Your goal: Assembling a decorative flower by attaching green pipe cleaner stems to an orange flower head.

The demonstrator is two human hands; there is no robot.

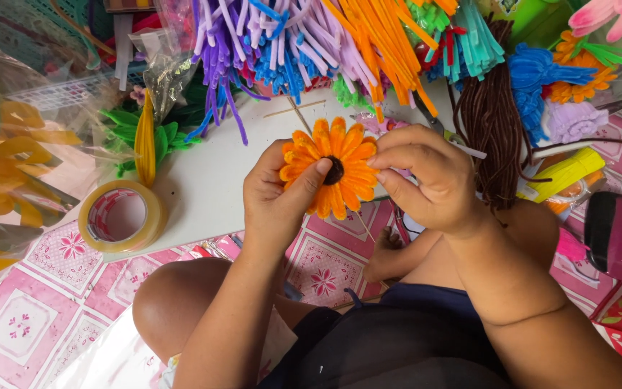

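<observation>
both hands [358, 189] pinch an orange pipe-cleaner flower [332, 169].

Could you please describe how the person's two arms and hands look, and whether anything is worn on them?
Both arms are bare from the elbow down: no sleeves, gloves, watch or bracelets are visible. The left hand and the right hand show no rings that I can see. The fingernails look short and unpainted. No markings are visible.

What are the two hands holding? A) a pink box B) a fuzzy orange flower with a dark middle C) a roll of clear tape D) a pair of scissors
B: the left hand and right hand both pinch the fuzzy orange pipe-cleaner flower with a dark centre; the roll of clear tape lies untouched.
</observation>
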